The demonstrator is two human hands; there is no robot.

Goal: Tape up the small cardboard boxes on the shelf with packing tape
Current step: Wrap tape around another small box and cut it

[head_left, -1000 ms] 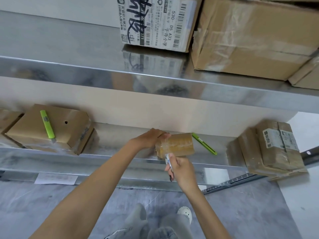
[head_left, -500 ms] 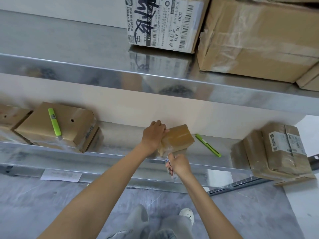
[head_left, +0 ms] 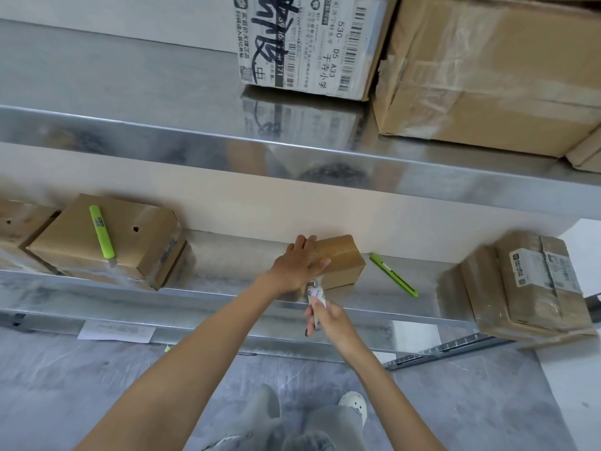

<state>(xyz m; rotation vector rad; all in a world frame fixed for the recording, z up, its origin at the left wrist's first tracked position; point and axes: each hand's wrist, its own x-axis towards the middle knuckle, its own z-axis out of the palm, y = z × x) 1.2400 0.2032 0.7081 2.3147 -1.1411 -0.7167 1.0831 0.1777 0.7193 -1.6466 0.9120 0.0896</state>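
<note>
Head view is showing the lower shelf [head_left: 234,255] crossing the middle of the frame, with the box [head_left: 341,266] sitting on it just right of centre, close to the front edge and apart from the other cartons at far left and far right. Its long axis is running across the frame, rising slightly toward the right, so one long side is facing the person.

The left hand [head_left: 300,265] is lying flat over the box's left end, fingers spread and straight, pressing it down. The right hand [head_left: 328,320] is sitting lower in the frame, just below the box's near left corner, its fingers curling round a white tool [head_left: 316,294], seemingly a cutter. The tool's metal tip is pointing up at that corner, right beneath the left thumb; what it is meeting there is too small to tell.

Any cut is likely going along that near side, so the blade is working very close to the left thumb. A green cutter [head_left: 393,275] is lying unused just right of the box.
</note>
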